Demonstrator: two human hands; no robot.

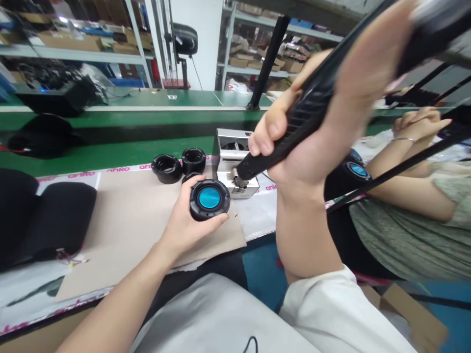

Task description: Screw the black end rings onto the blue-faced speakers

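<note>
The round speaker unit (209,198) has a glossy bright-blue centre inside a black rim. Just behind it sit matte black rings (167,168), and beneath it lies a tan cardboard sheet (125,220). To its right are a ribbed black electric screwdriver (305,108) and a co-worker's mottled sage-green shirt (405,240); beyond it runs a green conveyor belt (110,132).
</note>
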